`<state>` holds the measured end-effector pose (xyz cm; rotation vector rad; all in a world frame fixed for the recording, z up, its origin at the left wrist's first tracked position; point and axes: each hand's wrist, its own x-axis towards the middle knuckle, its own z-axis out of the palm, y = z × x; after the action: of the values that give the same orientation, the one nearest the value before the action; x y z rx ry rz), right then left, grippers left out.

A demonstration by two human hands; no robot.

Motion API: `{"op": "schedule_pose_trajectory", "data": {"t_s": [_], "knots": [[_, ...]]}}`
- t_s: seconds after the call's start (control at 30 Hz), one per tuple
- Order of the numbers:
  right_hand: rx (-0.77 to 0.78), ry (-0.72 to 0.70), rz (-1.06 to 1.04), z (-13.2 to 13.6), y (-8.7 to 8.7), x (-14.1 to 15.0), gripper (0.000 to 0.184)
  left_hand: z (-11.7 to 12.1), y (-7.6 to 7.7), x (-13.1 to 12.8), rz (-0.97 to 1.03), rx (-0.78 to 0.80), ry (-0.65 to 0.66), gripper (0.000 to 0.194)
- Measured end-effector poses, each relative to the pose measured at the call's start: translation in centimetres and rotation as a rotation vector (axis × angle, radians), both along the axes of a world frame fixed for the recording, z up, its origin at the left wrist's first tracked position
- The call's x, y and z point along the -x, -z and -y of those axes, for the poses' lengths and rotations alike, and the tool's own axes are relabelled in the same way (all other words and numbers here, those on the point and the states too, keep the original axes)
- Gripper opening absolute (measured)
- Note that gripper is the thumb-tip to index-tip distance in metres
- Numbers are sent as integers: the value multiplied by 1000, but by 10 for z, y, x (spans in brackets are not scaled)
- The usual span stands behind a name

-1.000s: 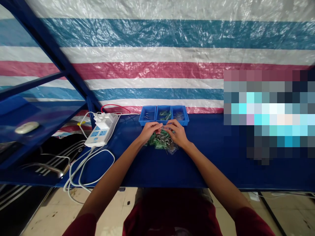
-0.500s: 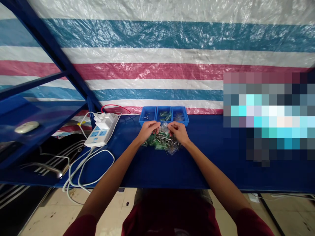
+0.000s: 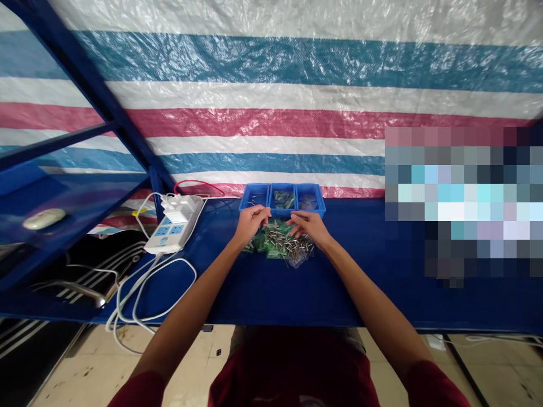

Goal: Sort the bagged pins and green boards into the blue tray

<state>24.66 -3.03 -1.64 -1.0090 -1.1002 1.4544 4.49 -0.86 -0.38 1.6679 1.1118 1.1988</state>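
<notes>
My left hand [image 3: 251, 223] is at the front of the blue tray's left compartment, thumb and fingertips pinched together. Anything in that pinch is too small to make out. Across from it, my right hand [image 3: 310, 227] hovers over the right side of the pile, its fingers slightly apart and nothing visible in them. Between and below both hands lies a mixed pile of metal screw-like pins [image 3: 285, 239], green pieces [image 3: 271, 249] and clear plastic bits [image 3: 298, 260]. Behind it, the three-compartment blue tray [image 3: 268, 198] holds a few pins, green pieces and clear pieces separately.
A white power strip [image 3: 163, 242] with plugged-in adapters and looped white cables [image 3: 139, 288] lies to the left on the blue table [image 3: 280, 299]. A blue metal frame [image 3: 85, 73] rises at the left, before a striped plastic sheet [image 3: 254, 121]. The right side is pixelated.
My hands, close together a second ago, have moved apart. A clear plastic piece showed between them half a second ago and no longer shows there. My right hand's fingers have loosened.
</notes>
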Motion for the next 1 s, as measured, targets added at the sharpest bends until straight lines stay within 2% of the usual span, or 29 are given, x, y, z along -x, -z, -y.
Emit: {"op": "schedule_pose_trajectory", "data": {"t_s": [0.2, 0.4, 0.6, 0.7, 0.9, 1.0], "knots": [[-208, 115, 215, -2, 4, -1, 24, 3, 0, -2, -59, -26, -6, 34], [-268, 115, 378, -2, 9, -1, 24, 7, -3, -4, -123, -48, -14, 35], [-363, 218, 911, -1, 4, -7, 11, 6, 0, -3, -273, -125, -42, 35], [-370, 233, 1080, -1, -1, -14, 11, 5, -2, -1, -399, -205, 14, 33], [-492, 217, 1075, -3, -9, -31, 17, 4, -12, 7, -596, -245, 193, 36], [-482, 282, 1149, -14, -20, -28, 17, 7, -12, 6, -664, -234, 238, 45]]}}
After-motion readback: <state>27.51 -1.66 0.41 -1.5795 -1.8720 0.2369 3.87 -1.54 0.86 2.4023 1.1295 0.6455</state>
